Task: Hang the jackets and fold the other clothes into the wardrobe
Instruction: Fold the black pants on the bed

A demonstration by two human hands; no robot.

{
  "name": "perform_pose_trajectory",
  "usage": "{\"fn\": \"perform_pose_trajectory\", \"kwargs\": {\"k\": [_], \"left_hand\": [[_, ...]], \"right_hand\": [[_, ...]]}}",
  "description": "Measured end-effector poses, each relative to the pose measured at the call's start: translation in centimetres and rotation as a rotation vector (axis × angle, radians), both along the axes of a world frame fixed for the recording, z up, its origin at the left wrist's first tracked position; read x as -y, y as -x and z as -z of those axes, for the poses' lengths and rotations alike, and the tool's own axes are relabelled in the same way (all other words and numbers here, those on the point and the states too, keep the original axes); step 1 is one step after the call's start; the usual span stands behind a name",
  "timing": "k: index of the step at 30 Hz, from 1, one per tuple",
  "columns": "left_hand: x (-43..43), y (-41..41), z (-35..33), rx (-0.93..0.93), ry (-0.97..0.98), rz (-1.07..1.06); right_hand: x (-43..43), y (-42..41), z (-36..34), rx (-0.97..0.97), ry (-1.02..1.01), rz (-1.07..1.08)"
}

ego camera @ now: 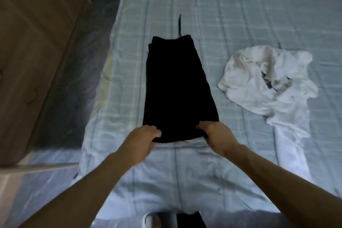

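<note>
The folded shorts (177, 89) lie mid-frame on the bed (240, 5), with the crumpled shirt (268, 83) to their right. The left hand (148, 133) and right hand (216, 135) grip the shorts' lower corners. At the upper left stands a cabinet (37, 42), with floor (74, 79) between it and the bed.

The garment (177, 89) laid flat is solid black, no print or stripe I can make out, and the cord (179, 24) poking off its far end is just as dark. The bedsheet (240, 5) under it is pale blue-grey with a loose check of whitish bands and thin dark lines, plus a yellowish smear (106, 68) near its left edge. The crumpled top (246, 72) is white, going a bit cream in the folds (there's a small dark print on it, too tiny to read). Wood-brown cabinet (37, 42), grey marbled floor (79, 61), white shoe (151, 220).
</note>
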State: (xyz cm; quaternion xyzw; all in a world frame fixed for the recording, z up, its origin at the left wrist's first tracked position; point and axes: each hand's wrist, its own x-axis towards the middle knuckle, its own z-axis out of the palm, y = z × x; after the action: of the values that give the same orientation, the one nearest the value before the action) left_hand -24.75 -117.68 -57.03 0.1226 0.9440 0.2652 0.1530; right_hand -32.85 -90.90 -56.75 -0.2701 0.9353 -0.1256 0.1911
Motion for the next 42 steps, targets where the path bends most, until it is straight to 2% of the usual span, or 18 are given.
{"fn": "perform_pose_trajectory", "kwargs": {"k": [2, 4, 6, 9, 12, 15, 18, 21, 28, 31, 33, 35, 37, 38, 40, 42], "left_hand": [[0.2, -2.8, -0.5, 0.069, -0.093, -0.013], [0.2, -5.2, -1.5, 0.136, -0.104, 0.058], [0.6, -6.5, -2.4, 0.214, -0.145, 0.102], [1.9, -5.4, -3.4, 0.169, -0.307, -0.031], [3.1, -2.2, -4.8, -0.006, -0.393, -0.241], [3.5, 2.0, -5.7, -0.068, -0.433, -0.373], [3.9, 7.4, -4.8, -0.095, -0.367, -0.465], [4.6, 12.8, -3.1, -0.090, -0.336, -0.583], [5.4, 22.8, 2.2, -0.098, -0.242, -0.679], [4.7, 23.4, 3.1, -0.142, -0.203, -0.801], [3.7, 21.9, 3.2, -0.315, -0.021, -0.759], [1.5, 19.5, 3.1, -0.462, 0.063, -0.574], [-0.5, 17.8, 3.8, -0.451, 0.138, -0.339], [-1.1, 17.4, 4.5, -0.388, 0.208, -0.254], [-1.4, 17.7, 5.9, -0.258, 0.327, -0.184], [-0.6, 18.6, 7.3, -0.217, 0.354, -0.177]], "right_hand": [[0.0, -2.6, -0.6, 0.100, -0.086, -0.031], [-0.2, -4.5, -2.1, 0.216, -0.170, -0.136], [-0.4, -5.0, -3.8, 0.368, -0.184, -0.210], [-0.4, -2.9, -6.1, 0.463, -0.125, -0.175], [0.5, 1.2, -7.2, 0.344, 0.000, -0.098], [1.7, 5.8, -7.2, 0.237, 0.117, 0.055], [2.9, 10.5, -6.3, 0.204, 0.174, 0.164], [3.9, 15.2, -5.0, 0.258, 0.213, 0.229], [5.5, 24.1, 0.2, 0.258, 0.241, 0.381], [6.7, 24.4, 1.3, 0.077, 0.240, 0.474], [7.2, 22.3, 1.3, -0.198, 0.256, 0.441], [7.7, 18.8, 1.6, -0.393, 0.309, 0.262], [8.1, 15.5, 2.9, -0.369, 0.249, 0.016], [8.0, 14.4, 3.9, -0.323, 0.171, -0.075], [7.4, 13.7, 5.9, -0.272, 0.024, -0.148], [6.8, 14.7, 7.2, -0.296, -0.013, -0.140]]}}
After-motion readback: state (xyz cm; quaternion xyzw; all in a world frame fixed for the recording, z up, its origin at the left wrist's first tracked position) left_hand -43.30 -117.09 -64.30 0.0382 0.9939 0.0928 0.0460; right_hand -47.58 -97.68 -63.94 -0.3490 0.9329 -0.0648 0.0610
